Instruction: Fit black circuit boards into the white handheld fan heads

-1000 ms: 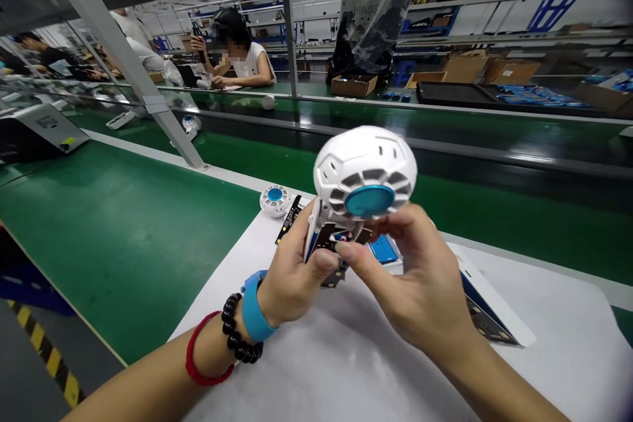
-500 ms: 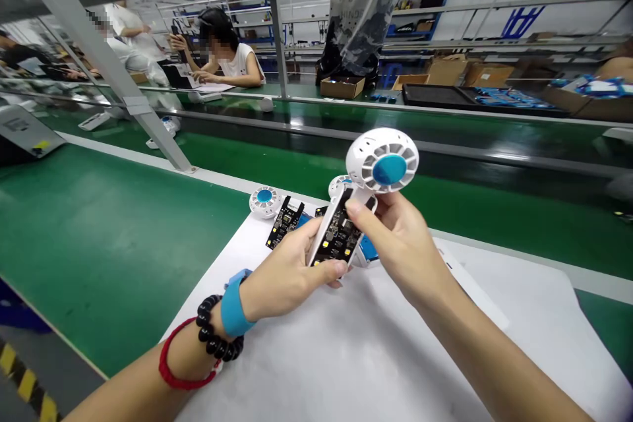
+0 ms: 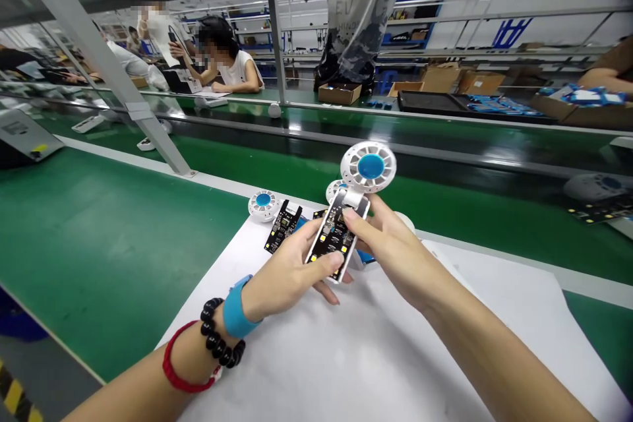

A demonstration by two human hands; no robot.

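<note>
A white handheld fan (image 3: 368, 168) with a blue centre is held up over the white sheet, its handle uncovered. Inside that handle lies a black circuit board (image 3: 337, 232) with yellow-and-white square parts. My left hand (image 3: 297, 267) grips the lower end, thumb on the board. Around the upper handle closes my right hand (image 3: 380, 227), its thumb pressing the board near the fan head. Some of the fingers are hidden behind the handle. Just beyond, a second fan (image 3: 264, 204) rests beside another circuit board (image 3: 283, 227). A third fan head (image 3: 336, 190) is partly covered by the held one.
White sheeting (image 3: 306, 356) covers part of the green bench (image 3: 99, 224). Behind runs a green conveyor belt (image 3: 222, 161) with fan parts (image 3: 593, 186) at the right. A slanted metal post (image 3: 133, 102) stands at left. Co-workers (image 3: 237, 69) and cardboard boxes (image 3: 339, 92) are across the line.
The held fan has turned more face-on and its head has dropped slightly, with both hands still on it. Fan parts have come into view on the belt at the right.
</note>
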